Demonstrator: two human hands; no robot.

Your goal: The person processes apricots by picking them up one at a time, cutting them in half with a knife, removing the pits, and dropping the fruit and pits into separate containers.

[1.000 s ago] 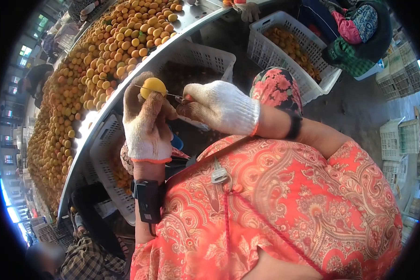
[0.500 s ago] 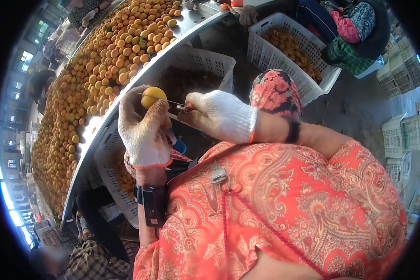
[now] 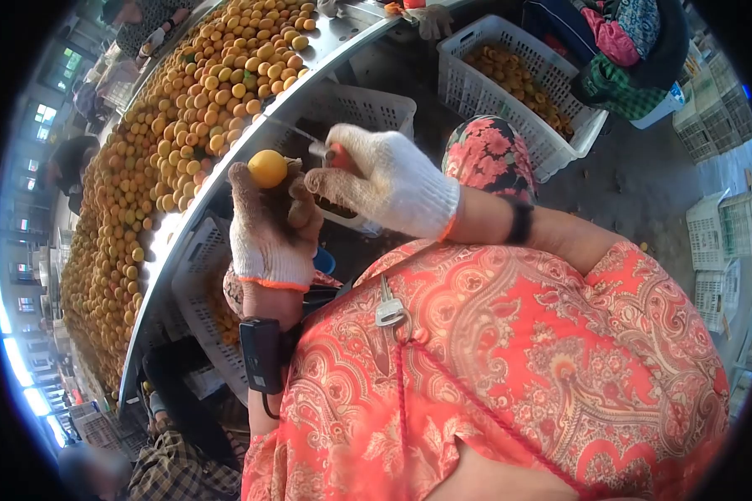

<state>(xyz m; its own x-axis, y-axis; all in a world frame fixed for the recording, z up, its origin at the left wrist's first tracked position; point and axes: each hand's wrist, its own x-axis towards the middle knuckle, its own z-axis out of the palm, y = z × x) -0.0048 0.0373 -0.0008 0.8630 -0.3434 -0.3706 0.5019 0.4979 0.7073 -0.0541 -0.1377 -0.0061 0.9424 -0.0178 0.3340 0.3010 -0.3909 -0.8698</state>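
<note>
In the head view, my left hand (image 3: 269, 238) wears a soiled white knit glove. Its fingertips grip a whole-looking yellow apricot (image 3: 267, 169) near the metal table edge. My right hand (image 3: 401, 185), gloved the same way, is closed round the red handle of a small knife (image 3: 339, 157). The thin blade points up and left, apart from the apricot. Loose apricots (image 3: 225, 92) are heaped on the metal table (image 3: 339, 42) beyond my hands.
Under the table edge stand a white crate (image 3: 399, 113) and another crate (image 3: 194, 275) holding orange pieces. A third crate (image 3: 589, 150) holds apricot pieces. Other people sit or stand around, one in a plaid shirt (image 3: 171, 463). Stacked crates (image 3: 710, 113) line the right side.
The knife blade, which was at the apricot, has come away from it and swung upward. My left hand has turned, and its fingers have opened out around the apricot.
</note>
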